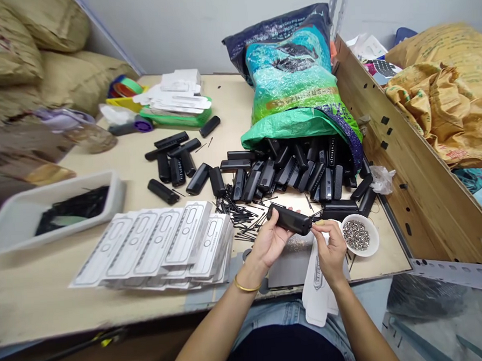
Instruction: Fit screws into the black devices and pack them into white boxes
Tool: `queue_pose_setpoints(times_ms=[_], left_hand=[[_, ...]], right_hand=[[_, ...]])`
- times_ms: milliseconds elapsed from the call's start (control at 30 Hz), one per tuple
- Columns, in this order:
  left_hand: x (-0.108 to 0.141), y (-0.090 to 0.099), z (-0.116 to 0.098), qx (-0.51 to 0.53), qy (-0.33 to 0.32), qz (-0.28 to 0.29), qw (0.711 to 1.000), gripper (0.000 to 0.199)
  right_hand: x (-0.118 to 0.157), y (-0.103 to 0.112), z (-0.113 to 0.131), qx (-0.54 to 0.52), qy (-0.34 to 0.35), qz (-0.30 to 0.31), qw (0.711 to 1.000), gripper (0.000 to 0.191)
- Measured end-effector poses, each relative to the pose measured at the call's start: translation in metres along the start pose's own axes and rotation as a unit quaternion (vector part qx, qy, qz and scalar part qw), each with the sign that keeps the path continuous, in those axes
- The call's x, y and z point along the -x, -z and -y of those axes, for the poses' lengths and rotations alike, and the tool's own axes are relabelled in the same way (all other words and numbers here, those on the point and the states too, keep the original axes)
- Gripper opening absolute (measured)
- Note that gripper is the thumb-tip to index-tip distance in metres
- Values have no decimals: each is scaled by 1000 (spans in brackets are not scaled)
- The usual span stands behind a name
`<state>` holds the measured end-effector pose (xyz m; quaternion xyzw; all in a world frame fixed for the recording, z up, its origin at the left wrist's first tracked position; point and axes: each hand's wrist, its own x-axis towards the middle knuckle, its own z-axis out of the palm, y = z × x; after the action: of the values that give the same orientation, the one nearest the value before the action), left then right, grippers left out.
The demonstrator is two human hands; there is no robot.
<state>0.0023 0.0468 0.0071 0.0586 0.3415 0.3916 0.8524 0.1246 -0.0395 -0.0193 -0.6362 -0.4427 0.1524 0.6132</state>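
My left hand is wrapped round a long black plastic case, held tilted above the table's front edge. At the case's right end, my right hand pinches with thumb and fingertips; whatever sits in that pinch is too small to make out. Beside the right hand stands a white bowl with small shiny metal parts. Under the hands lie a grey flat plate and an unfolded white carton. Thin black sticks are scattered just left of the held case.
A colourful plastic bag spills many black cases onto the table. Stacked white printed boxes and a white bin stand left. A green tray bears flat cartons. A wooden board walls the right side.
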Motion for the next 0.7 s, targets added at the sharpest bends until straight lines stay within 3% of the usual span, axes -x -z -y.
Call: queue_pose_setpoints(times_ms=[200, 367, 467, 567, 633, 700], left_hand=[[-1, 6, 6, -1, -41, 3, 999, 22], [5, 3, 10, 1, -55, -32, 998, 17], [19, 5, 2, -68, -140, -2, 988, 21], [27, 17, -5, -234, -262, 73, 933, 26], [21, 25, -5, -383, -246, 129, 881, 27], [5, 29, -2, -486, -212, 135, 837, 28]], right_hand=[[0, -2, -3, -21, -13, 4, 1000, 10], [10, -9, 3, 7, 50, -12, 999, 14], [8, 6, 0, 51, 41, 31, 997, 15], [-3, 43, -10, 135, 31, 19, 990, 14], [-11, 71, -18, 198, 23, 39, 979, 15], [-16, 91, -25, 271, 39, 134, 953, 16]])
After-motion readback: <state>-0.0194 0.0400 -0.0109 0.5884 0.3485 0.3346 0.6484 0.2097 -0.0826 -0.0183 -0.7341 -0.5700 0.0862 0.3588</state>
